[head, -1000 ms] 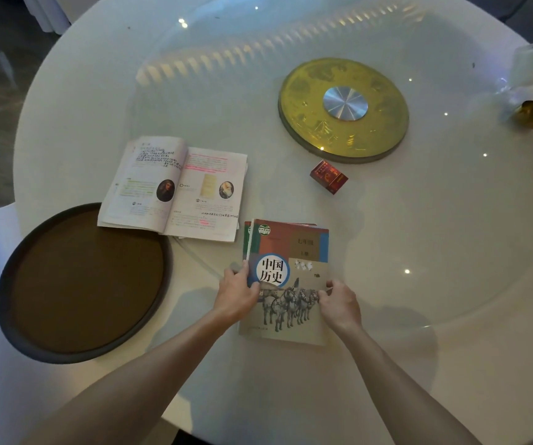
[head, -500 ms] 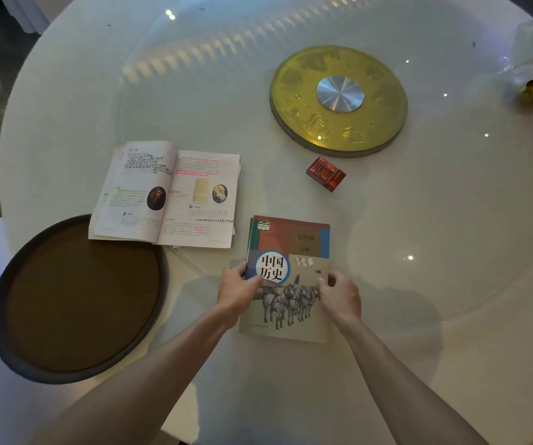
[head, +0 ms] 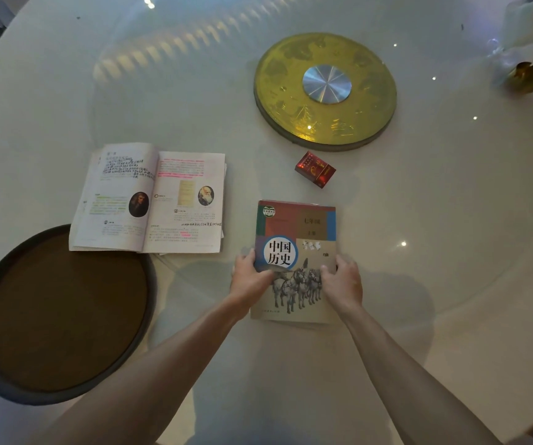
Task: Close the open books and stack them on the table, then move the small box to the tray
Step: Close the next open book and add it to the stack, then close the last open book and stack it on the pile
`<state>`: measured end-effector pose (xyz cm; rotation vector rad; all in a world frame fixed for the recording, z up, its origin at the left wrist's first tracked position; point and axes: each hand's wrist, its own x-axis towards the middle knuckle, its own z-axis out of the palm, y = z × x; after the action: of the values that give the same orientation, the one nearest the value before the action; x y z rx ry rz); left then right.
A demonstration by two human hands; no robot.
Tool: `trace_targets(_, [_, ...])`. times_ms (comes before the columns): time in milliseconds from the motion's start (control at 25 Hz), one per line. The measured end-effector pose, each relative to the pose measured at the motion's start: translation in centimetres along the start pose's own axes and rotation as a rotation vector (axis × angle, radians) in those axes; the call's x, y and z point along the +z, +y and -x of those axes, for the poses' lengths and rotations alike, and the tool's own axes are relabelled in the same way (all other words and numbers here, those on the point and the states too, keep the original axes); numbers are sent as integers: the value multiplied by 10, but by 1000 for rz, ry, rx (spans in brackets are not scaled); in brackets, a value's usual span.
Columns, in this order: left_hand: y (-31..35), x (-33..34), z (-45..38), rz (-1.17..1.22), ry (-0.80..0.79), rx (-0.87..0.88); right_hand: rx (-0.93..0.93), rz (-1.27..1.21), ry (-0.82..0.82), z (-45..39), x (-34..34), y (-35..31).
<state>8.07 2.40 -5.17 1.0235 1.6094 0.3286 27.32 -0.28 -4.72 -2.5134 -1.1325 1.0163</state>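
A closed history book [head: 300,232] with horses on its cover lies flat on the white round table [head: 419,284], on top of another closed book whose edge barely shows. My left hand [head: 249,281] grips its left edge and my right hand [head: 342,282] grips its right edge. An open book [head: 149,200] with two small portraits lies to the left, its lower left corner overlapping the round dark tray [head: 59,316]. A small red box [head: 315,169] sits beyond the closed book, apart from both hands.
A gold disc [head: 324,91] with a silver hub lies at the centre of the glass turntable. A small gold object [head: 530,77] and a clear wrapper stand at the far right. The tray overhangs the table's left edge.
Both hands have slid a little up the sides of the closed book and squared it over the book beneath. The open book and the red box have not moved.
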Motion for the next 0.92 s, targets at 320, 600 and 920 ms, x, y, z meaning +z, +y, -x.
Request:
trace_targets(320, [8, -16, -2, -99, 37, 49, 33, -2, 34, 1, -6, -15])
trace_targets(600, [-5, -123, -11, 60, 376, 23, -357, -31, 126, 12, 22, -120])
trace_targets(920, [-38, -275, -36, -28, 692, -128, -133, -250, -281, 8, 100, -209])
